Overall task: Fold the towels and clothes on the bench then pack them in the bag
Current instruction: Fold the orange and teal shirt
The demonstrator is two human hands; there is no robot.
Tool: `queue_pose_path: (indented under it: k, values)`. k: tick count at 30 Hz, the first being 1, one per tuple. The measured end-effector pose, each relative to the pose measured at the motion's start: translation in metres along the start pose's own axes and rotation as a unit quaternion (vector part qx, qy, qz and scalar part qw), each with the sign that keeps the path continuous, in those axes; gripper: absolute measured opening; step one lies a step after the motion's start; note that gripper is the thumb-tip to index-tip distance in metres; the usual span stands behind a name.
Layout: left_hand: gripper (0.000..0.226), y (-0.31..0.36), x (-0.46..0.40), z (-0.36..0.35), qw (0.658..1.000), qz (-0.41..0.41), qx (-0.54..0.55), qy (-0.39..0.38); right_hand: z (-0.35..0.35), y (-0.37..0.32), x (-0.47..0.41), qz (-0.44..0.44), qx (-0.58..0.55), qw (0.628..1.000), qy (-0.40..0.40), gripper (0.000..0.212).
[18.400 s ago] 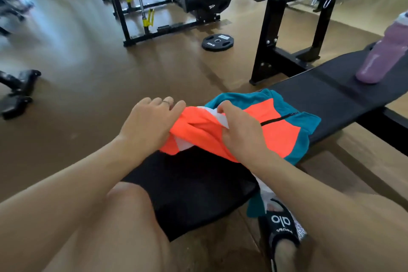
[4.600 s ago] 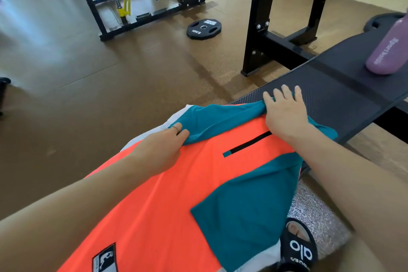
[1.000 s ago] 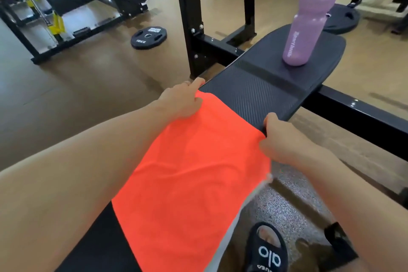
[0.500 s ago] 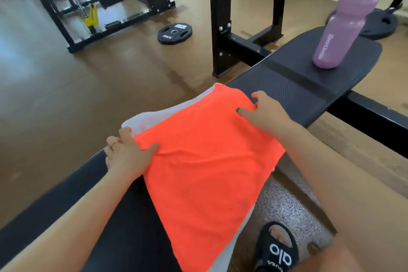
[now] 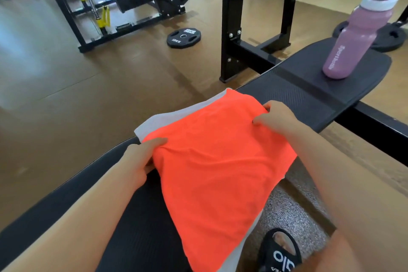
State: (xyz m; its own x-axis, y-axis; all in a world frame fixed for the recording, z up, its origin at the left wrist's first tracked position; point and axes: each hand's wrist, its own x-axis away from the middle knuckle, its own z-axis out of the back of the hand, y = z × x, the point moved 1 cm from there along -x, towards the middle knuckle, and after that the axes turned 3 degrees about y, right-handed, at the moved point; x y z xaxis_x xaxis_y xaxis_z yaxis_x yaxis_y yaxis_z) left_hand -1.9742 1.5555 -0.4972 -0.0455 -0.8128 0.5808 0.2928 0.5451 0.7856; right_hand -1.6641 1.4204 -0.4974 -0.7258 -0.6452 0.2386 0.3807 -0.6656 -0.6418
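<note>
**Both hands regripped on the orange shirt**

Since half a second ago: left hand (image 5: 141,159) shifts from under the near-left corner to pinching that edge, thumb on top, fingers curled beneath. Right hand (image 5: 276,117) goes from resting near-flat on the far corner to fingers curled, bunching the cloth there.

Orange shirt (image 5: 216,165) lies folded between the two hands across the black bench (image 5: 293,95), its near end draped off the bench edge below the right forearm. A white-grey layer shows past the left hand's fingertips. Pink bottle (image 5: 355,35) stands upright on the bench pad, well beyond the right hand. Black slide sandal (image 5: 280,254) under the right forearm. Weight plate (image 5: 183,38) on the floor, far past the left hand.
</note>
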Motion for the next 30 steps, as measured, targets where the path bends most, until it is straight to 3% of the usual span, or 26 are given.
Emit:
queue_pose_path:
  k: [9, 14, 17, 25, 30]
  values:
    - [0.036, -0.003, 0.023, 0.007, 0.99, 0.047, 0.089, -0.099, 0.0, -0.008, 0.007, -0.039, -0.081, 0.995, -0.033, 0.039]
    - [0.032, -0.007, 0.029, 0.012, 0.982, 0.074, 0.134, -0.109, 0.006, -0.011, 0.016, -0.059, -0.142, 0.987, -0.036, 0.014]
    - [0.032, -0.008, 0.032, 0.014, 0.978, 0.093, 0.124, -0.142, 0.008, -0.013, 0.017, -0.07, -0.176, 0.981, -0.033, 0.029]
    - [0.022, 0.004, 0.035, 0.023, 0.985, 0.062, 0.111, -0.121, 0.01, -0.02, 0.022, -0.079, -0.207, 0.975, -0.021, 0.031]
    - [0.026, 0.011, 0.038, 0.025, 0.988, 0.043, 0.085, -0.121, 0.004, -0.014, 0.023, -0.039, -0.134, 0.99, -0.017, 0.017]
